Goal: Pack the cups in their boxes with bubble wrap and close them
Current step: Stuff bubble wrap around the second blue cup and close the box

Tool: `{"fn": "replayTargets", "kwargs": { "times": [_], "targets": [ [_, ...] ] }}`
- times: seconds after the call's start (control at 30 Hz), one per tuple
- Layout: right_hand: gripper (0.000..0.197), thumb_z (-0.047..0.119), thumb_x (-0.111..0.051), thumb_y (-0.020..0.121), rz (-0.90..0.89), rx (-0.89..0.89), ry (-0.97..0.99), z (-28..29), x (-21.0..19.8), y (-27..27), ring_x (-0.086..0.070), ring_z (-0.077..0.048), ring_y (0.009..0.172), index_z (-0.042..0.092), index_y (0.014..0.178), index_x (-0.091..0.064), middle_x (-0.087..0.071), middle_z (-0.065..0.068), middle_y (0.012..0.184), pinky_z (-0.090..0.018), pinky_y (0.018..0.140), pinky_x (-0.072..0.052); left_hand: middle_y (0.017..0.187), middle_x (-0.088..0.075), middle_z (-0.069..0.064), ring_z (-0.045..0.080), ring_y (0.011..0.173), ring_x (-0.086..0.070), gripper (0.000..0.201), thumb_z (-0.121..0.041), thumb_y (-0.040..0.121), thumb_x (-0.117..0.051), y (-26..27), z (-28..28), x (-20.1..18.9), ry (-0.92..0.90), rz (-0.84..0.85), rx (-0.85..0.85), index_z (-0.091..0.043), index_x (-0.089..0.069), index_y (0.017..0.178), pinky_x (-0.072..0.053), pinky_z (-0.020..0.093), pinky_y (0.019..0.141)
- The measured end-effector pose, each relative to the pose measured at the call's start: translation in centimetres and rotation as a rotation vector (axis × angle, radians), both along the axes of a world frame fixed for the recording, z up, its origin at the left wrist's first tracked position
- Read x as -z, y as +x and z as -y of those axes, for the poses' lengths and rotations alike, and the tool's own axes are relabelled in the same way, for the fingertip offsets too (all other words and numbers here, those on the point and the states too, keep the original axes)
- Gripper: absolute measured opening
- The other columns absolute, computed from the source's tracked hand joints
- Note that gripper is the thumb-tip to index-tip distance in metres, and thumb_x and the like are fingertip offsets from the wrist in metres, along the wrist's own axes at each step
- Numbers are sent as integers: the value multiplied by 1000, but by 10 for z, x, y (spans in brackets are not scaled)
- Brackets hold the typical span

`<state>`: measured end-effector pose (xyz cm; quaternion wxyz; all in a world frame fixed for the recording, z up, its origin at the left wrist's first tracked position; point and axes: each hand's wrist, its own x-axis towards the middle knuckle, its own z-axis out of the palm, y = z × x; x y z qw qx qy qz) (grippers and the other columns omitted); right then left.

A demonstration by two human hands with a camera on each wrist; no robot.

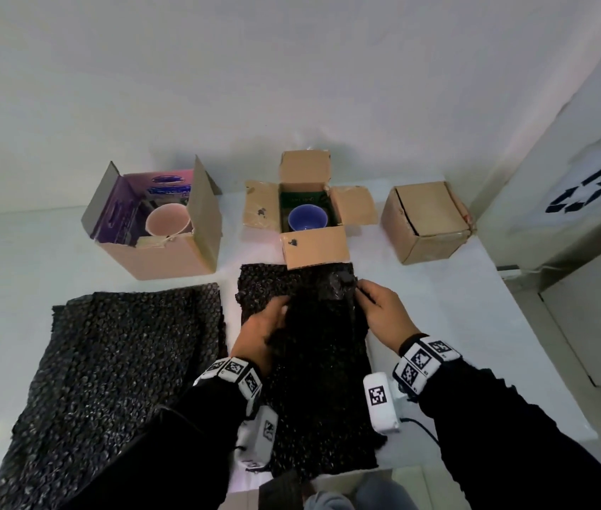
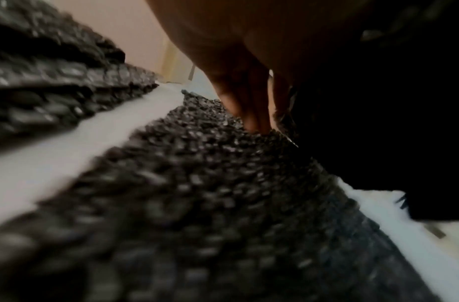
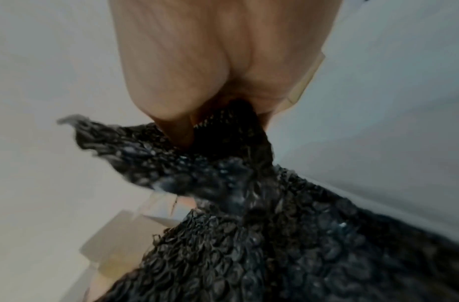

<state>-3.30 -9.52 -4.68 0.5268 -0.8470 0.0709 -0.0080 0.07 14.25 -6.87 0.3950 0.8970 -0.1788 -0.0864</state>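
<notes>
A blue cup (image 1: 307, 218) sits in an open cardboard box (image 1: 314, 248) at the table's middle back. A pink cup (image 1: 167, 224) stands in a second open box (image 1: 159, 257) to the left. A strip of black bubble wrap (image 1: 319, 380) lies in front of the middle box. My left hand (image 1: 262, 327) grips its upper left part, the fingers (image 2: 248, 114) dipping into the sheet. My right hand (image 1: 382, 311) pinches the wrap's far right corner (image 3: 223, 130) and lifts it off the table.
A second, larger sheet of bubble wrap (image 1: 115, 362) lies at the left. A closed cardboard box (image 1: 426, 222) stands at the back right. A white bin with a recycling mark (image 1: 582, 189) is beyond the table's right edge. A wall runs behind the boxes.
</notes>
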Motion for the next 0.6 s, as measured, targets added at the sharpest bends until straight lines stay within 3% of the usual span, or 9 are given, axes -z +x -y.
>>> {"fn": "replayTargets", "kwargs": {
  "times": [0.1,0.17,0.27,0.33,0.4,0.47,0.6],
  "targets": [
    [11,19,-48,100,-83,45,76,-2,2,-4,-64,-16,80,25,104,-55,-69,-4,90,-33,75,-49,81,-69,-5,6,72,-65,36,-53,96,-42,-2,13,-10,-256,-161,-130,-43,-42,131,-53,28,72],
    [20,16,-45,100,-103,69,73,-4,1,-8,-62,-17,71,29,114,-46,-69,-8,88,-29,67,-47,87,-71,-6,8,75,-68,57,-62,80,-61,3,17,-11,-285,-280,-93,-49,-41,132,-56,28,72],
    [23,14,-43,100,-80,85,-1,-5,-1,-12,-61,-16,75,29,117,-47,-66,-5,89,-24,64,-44,100,-66,-3,15,76,-68,71,-36,71,-83,8,17,-6,-173,-375,28,-47,-47,132,-57,25,74],
    [22,11,-43,99,-56,121,-20,-2,0,-12,-60,-10,81,26,113,-52,-65,2,91,-18,66,-42,92,-64,-3,13,70,-60,61,-24,73,-83,9,17,-5,-105,-312,68,-43,-56,125,-53,25,73],
    [23,6,-44,97,-35,182,-10,1,0,-12,-58,-3,82,22,107,-58,-64,4,92,-9,66,-41,79,-62,-3,10,66,-54,42,-21,75,-81,11,19,-6,-12,-208,63,-38,-66,111,-46,21,67],
    [24,2,-45,94,-25,233,7,3,-5,-10,-57,-4,80,19,100,-61,-65,2,91,-8,65,-41,82,-61,-4,10,72,-55,26,-23,75,-80,14,19,-11,80,-82,95,-30,-71,98,-44,22,68],
    [24,6,-42,90,-32,304,123,5,-14,-4,-59,-21,82,17,88,-63,-65,-4,85,-33,75,-46,99,-51,-7,13,81,-56,17,-25,72,-71,17,16,-22,109,118,291,-24,-57,81,-48,27,72]
  ]
}}
